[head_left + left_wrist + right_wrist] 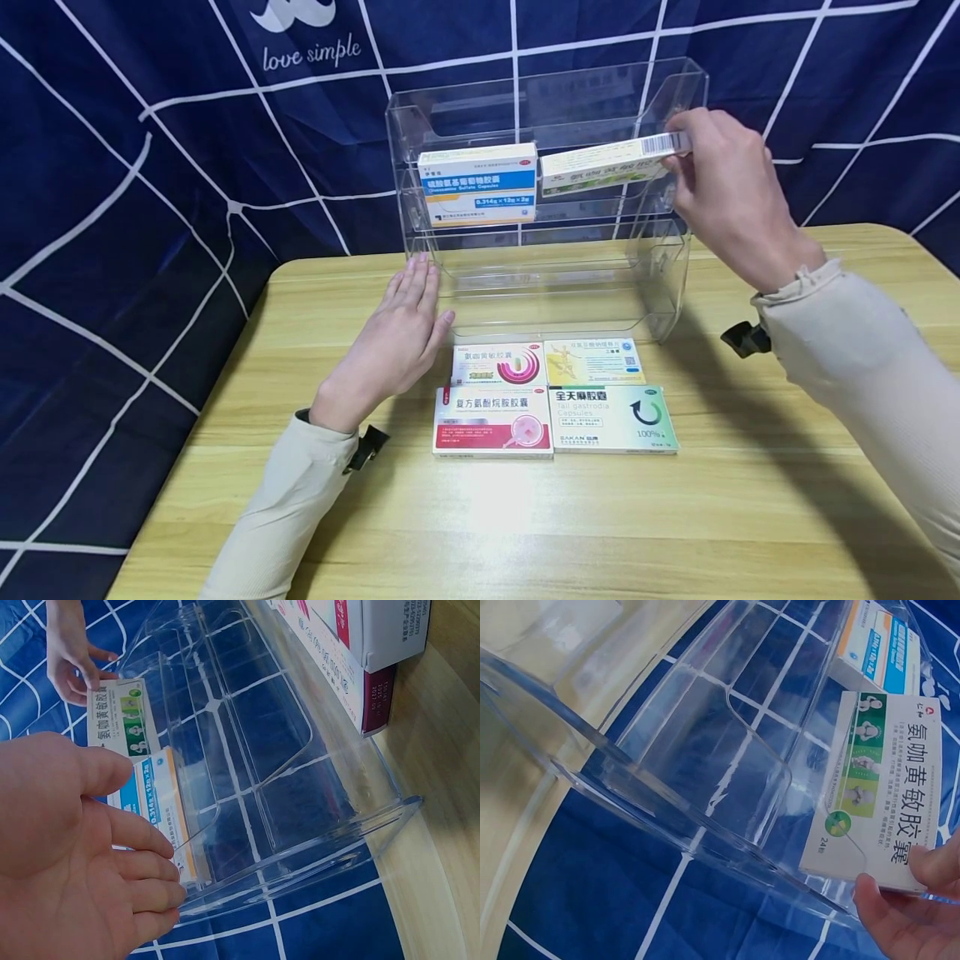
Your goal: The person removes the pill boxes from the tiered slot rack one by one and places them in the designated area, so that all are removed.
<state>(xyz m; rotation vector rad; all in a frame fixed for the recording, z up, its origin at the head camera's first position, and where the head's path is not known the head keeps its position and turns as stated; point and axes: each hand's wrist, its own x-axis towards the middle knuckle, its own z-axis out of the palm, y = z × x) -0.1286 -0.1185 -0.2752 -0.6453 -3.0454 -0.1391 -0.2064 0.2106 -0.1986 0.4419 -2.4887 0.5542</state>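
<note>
One blue box [478, 185] is shelved in the clear rack [540, 275]; a green box [603, 164] is pinched by the right hand [723, 196] at the rack's 3 o'clock side. Four boxes [555, 398] are left on the table [525, 517]; the left hand [397, 333] lies flat and spread.

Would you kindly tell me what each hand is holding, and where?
The right hand pinches the green-and-white medicine box at its barcode end; the left hand holds nothing.

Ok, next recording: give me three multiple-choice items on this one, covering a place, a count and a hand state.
1. Where is the blue-and-white box?
A. on the table
B. in the clear rack's upper tier
C. in the left hand

2. How many boxes lie flat on the table?
A. two
B. four
C. six

3. What is the right hand doing?
A. pinching a green-and-white box
B. lying flat
C. gripping the rack

Answers:
B, it stands in the upper tier.
B, four lie before the rack.
A, fingers pinch the box's end.
</note>
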